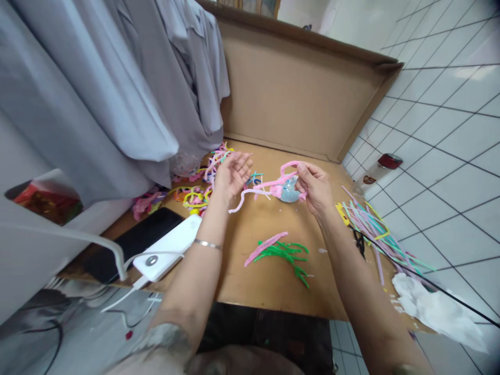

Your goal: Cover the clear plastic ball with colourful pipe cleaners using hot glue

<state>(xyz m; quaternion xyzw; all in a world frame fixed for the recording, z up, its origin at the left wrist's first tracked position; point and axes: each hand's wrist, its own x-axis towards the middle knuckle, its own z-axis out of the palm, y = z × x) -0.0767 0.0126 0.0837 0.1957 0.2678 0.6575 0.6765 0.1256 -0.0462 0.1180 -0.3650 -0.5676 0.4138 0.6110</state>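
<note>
A: How do we hold the ball [289, 190]?
B: Our right hand [315, 188] pinches its pink stems [275, 182] between thumb and fingers, apparently above the middle of the worktop [250, 284], probably to leave the ball exposed.
A: And our left hand [234, 177]?
B: Palm up, fingers loosely spread, seemingly holding nothing. Green stems [280, 253] lie toward the near edge, likely for easy reach.

The brown tabletop [258, 286] bears green stems [287, 253] (a pink strip [265, 249] alongside).
</note>
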